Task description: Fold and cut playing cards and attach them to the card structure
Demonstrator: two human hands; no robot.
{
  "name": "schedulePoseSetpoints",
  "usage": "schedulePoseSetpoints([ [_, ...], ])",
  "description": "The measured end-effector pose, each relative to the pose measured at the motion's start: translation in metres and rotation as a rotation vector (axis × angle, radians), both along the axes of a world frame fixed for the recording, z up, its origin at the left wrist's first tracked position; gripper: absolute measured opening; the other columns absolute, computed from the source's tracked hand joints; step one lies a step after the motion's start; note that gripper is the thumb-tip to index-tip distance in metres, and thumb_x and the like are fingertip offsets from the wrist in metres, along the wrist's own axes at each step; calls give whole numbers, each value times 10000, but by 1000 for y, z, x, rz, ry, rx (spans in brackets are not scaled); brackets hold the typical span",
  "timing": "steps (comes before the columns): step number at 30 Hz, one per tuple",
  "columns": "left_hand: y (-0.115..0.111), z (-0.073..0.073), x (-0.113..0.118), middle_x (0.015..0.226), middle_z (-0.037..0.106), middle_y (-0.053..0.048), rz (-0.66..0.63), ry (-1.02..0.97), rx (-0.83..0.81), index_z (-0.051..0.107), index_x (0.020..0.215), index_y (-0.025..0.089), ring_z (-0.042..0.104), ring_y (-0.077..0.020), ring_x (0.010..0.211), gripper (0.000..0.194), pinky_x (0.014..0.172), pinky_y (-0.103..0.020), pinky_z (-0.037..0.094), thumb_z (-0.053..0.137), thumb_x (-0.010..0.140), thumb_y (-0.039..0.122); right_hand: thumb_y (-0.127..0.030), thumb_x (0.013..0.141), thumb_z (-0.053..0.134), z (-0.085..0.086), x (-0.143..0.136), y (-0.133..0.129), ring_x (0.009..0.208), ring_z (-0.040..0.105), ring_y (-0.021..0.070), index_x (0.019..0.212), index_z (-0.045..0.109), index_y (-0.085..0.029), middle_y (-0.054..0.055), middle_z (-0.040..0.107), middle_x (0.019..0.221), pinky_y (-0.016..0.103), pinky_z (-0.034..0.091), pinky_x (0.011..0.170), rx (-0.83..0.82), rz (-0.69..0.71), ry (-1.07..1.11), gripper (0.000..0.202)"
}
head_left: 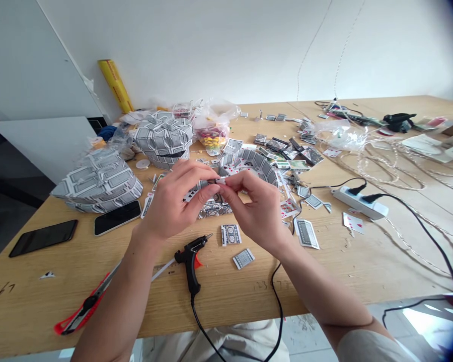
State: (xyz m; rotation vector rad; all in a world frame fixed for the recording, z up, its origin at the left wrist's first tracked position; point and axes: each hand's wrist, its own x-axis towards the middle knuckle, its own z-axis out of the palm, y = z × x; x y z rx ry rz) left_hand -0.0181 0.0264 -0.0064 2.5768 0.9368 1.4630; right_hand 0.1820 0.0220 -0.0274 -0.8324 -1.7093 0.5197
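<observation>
My left hand (177, 198) and my right hand (257, 208) meet above the table, thumbs and forefingers pinching a small piece of playing card (220, 180). Much of that piece is hidden by the fingertips. Behind and below the hands stands a round, open structure built from folded playing cards (266, 168), partly covered by my fingers. Nearer to me, a patterned card piece (231, 235) and a small grey card piece (243, 258) lie flat. Left of these rests a black glue gun (191, 261) with a red trigger and a white glue stick in its back.
Two woven card constructions (164, 138) (101, 183) stand at the left. Two phones (43, 238) (117, 218) and a red utility knife (85, 306) lie near the left edge. A white power strip (360, 202) with plugged cables sits right. Card scraps cover the middle; the glue gun's cord hangs over the front edge.
</observation>
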Motion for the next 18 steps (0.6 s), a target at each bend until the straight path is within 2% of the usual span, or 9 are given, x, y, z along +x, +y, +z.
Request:
schedulePoseSetpoints([
  [3, -1, 2, -4, 1168, 806, -51, -7, -18, -59, 755, 1205, 234, 739, -222, 1126, 150, 1012, -398, 588, 667, 1086, 219, -345, 1040, 759, 2, 0, 1, 727, 622, 147, 919, 697, -248, -9, 725, 826, 328, 533, 713, -78, 43, 75, 167],
  [6, -2, 4, -6, 1186, 809, -55, 3, -34, -91, 748, 1239, 231, 748, -231, 1121, 181, 997, -394, 599, 684, 1070, 239, -381, 992, 828, 4, 1, 3, 719, 629, 135, 948, 737, -233, -9, 720, 833, 308, 543, 679, -225, 159, 228, 180],
  [11, 1, 0, -8, 1110, 804, -46, 35, -100, -197, 749, 1161, 217, 749, -201, 1038, 120, 942, -338, 598, 690, 1080, 282, -461, 871, 938, 9, 2, 5, 714, 648, 138, 990, 769, -208, -1, 735, 827, 289, 584, 629, -447, 349, 406, 326],
  [14, 2, -3, -9, 1045, 794, -31, 0, -164, -303, 747, 1132, 217, 749, -175, 972, 122, 890, -289, 602, 736, 1061, 316, -432, 793, 1003, 9, 2, 5, 731, 651, 147, 1164, 770, -228, -16, 722, 831, 296, 590, 642, -502, 383, 395, 484],
  [16, 2, -4, -8, 1018, 791, -20, -42, -204, -371, 749, 1132, 217, 750, -154, 937, 119, 848, -253, 602, 749, 1054, 306, -408, 793, 1006, 9, 4, 6, 691, 609, 136, 1272, 753, -259, -46, 665, 788, 295, 570, 630, -496, 387, 350, 561],
  [18, 2, -3, -7, 1008, 794, -17, -72, -240, -437, 755, 1142, 216, 752, -141, 912, 121, 809, -229, 601, 754, 1053, 299, -396, 813, 993, 9, 5, 6, 666, 579, 130, 1296, 747, -278, -58, 632, 771, 295, 558, 622, -481, 384, 329, 554],
])
